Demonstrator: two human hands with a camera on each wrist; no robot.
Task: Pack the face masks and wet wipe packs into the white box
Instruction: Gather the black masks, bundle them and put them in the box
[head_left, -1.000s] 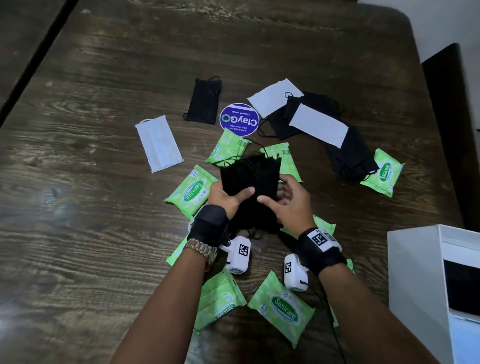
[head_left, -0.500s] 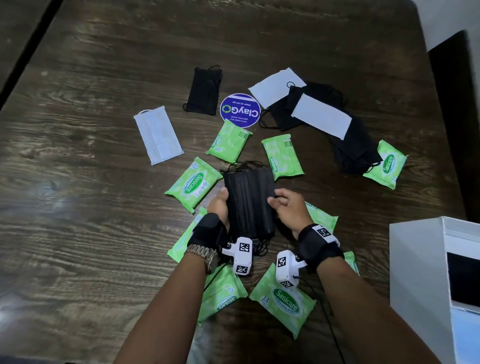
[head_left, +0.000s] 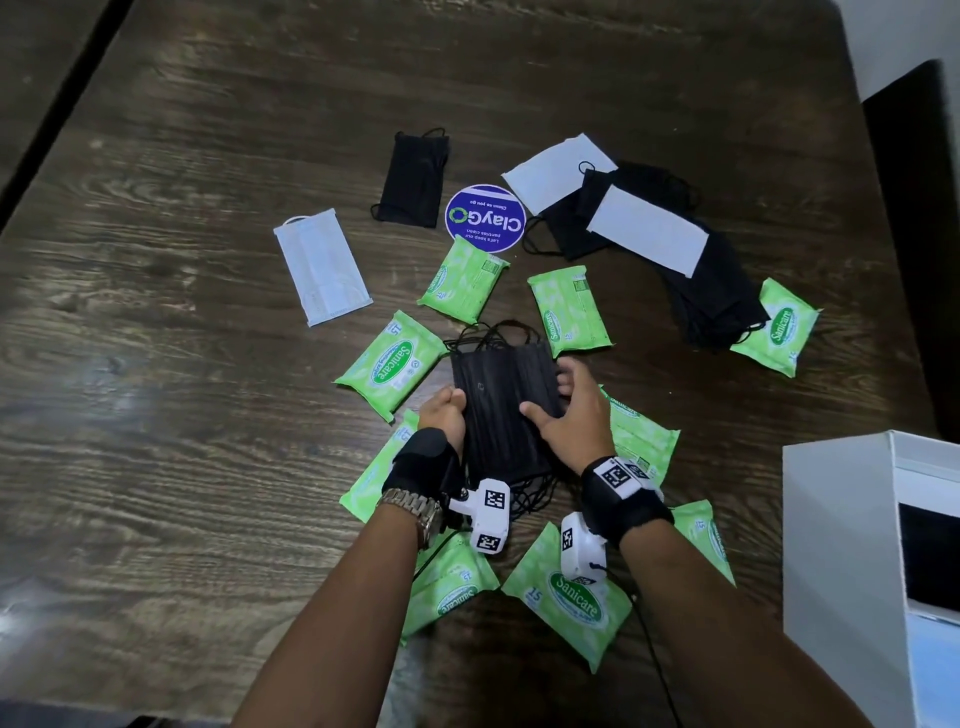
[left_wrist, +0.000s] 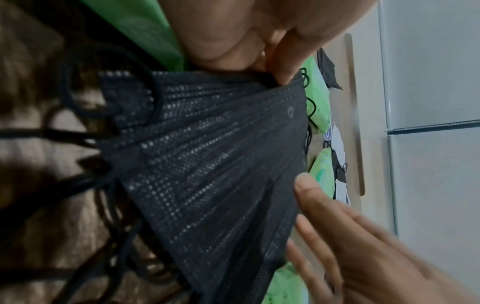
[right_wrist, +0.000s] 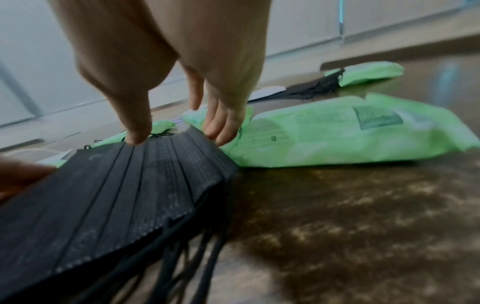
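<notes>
One stack of black face masks (head_left: 501, 410) sits mid-frame, lower centre, clasped from both sides: left hand (head_left: 444, 418) grips its left edge, thumb on top; right hand (head_left: 569, 415) holds the right edge, thumb across the pleats, fingers behind. Ear loops dangle toward the wrists. Judgement: square the edges, tuck loops under, keep even pressure so no layer slides, then carry across. White box (head_left: 841, 525) stands at the lower right, well apart. Green wet wipe packs (head_left: 571, 603) ring the hands on the worktop (head_left: 182, 415).

Black masks (head_left: 501, 410), green wipe packs (head_left: 389, 358)
</notes>
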